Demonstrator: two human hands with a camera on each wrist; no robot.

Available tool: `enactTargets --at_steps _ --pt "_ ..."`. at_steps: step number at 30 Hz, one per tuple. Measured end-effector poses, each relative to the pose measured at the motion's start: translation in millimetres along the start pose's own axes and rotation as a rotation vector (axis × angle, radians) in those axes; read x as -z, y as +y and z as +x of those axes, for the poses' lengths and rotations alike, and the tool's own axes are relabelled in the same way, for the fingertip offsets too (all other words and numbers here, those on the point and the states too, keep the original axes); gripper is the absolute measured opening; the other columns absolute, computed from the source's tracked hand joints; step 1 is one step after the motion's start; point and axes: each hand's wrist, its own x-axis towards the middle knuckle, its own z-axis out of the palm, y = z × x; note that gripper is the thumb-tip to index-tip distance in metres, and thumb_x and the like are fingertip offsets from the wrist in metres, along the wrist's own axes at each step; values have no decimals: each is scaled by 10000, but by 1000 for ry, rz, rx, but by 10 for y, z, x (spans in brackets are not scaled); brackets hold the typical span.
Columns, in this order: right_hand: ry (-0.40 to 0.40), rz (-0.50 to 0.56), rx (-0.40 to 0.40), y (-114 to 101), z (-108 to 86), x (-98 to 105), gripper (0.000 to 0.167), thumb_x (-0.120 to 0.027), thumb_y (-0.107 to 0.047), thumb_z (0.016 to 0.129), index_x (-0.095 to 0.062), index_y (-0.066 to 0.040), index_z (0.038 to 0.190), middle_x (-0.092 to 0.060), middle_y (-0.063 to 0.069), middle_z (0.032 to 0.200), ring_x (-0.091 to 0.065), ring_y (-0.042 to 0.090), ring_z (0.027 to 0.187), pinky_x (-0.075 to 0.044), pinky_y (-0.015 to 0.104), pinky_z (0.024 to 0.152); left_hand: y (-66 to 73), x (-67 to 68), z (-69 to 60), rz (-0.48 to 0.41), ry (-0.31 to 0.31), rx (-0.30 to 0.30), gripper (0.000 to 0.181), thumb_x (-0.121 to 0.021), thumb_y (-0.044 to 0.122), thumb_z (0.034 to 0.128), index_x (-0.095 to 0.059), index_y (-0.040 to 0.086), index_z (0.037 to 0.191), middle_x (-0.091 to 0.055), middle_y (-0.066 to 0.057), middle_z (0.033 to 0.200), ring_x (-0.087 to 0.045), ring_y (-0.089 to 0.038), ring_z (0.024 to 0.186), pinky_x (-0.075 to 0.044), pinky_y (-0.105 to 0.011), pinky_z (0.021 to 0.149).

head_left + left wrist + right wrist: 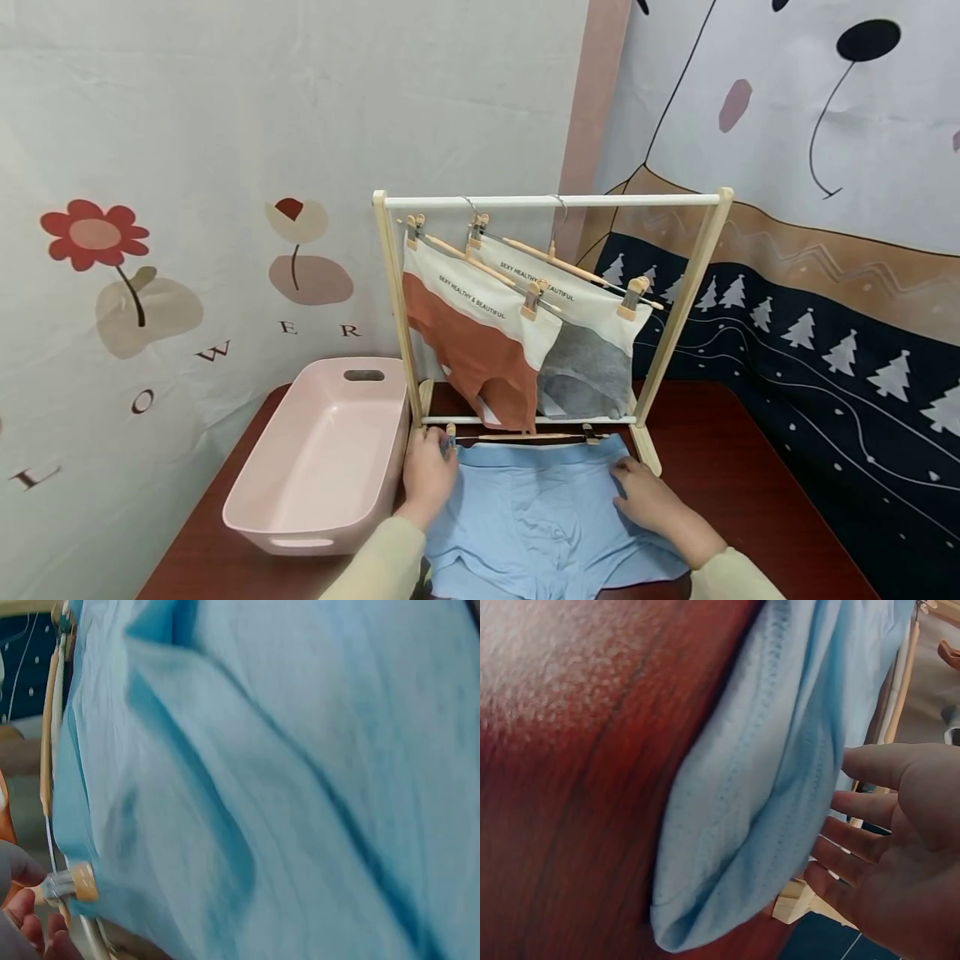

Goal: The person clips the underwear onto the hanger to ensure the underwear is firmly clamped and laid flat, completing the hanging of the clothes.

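Light blue boxer briefs (525,492) hang by the waistband from a wooden clip hanger (525,436), low in front of the rack. My left hand (431,471) pinches the clip (71,883) at the hanger's left end between thumb and fingers. A second clip (590,433) grips the waistband at the right. My right hand (651,498) touches the briefs' right side, its fingers extended and slightly spread. In the right wrist view the fingertips (859,763) partly pass behind the cloth. Whether the briefs' lower part rests on the table is unclear.
A wooden rack (684,308) with a white top rail (637,201) stands behind. On it hang rust-and-white briefs (465,333) and grey-and-white briefs (588,358). Left of the rack, a pink basin (315,450) stands on the dark red table (750,467), near a printed cloth wall.
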Motion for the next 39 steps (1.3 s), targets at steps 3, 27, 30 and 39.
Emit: enactTargets --at_steps 3,27,30,39 --pt "18 -19 0 24 2 -32 441 -738 -119 779 -616 88 1149 -531 243 1216 -514 422 1119 -444 519 916 131 -37 -39 -3 -13 -58 152 -701 123 761 -597 127 872 -526 -27 849 -554 -212 756 -449 -364 630" --pt "-99 175 27 43 140 205 243 -678 -31 794 -697 72 1014 -557 150 1055 -557 342 995 -456 444 866 1013 -504 -72 305 -509 -625 468 -541 137 944 -449 70 1398 -450 -93 1438 -452 -227 1305 -440 -373 994" --pt "-108 169 23 43 159 212 239 -673 -23 787 -701 68 1007 -562 140 1032 -558 329 971 -460 432 854 1076 -561 -74 376 -551 -618 464 -514 162 966 -425 61 1411 -426 -104 1453 -402 -230 1344 -405 -368 1034" --pt "-134 160 -8 -4 155 261 251 -669 -22 791 -696 69 1023 -558 148 1041 -565 327 973 -469 423 842 1136 -658 -91 436 -632 -536 433 -444 194 1007 -406 107 1429 -435 -106 1420 -443 -227 1296 -423 -348 1006"
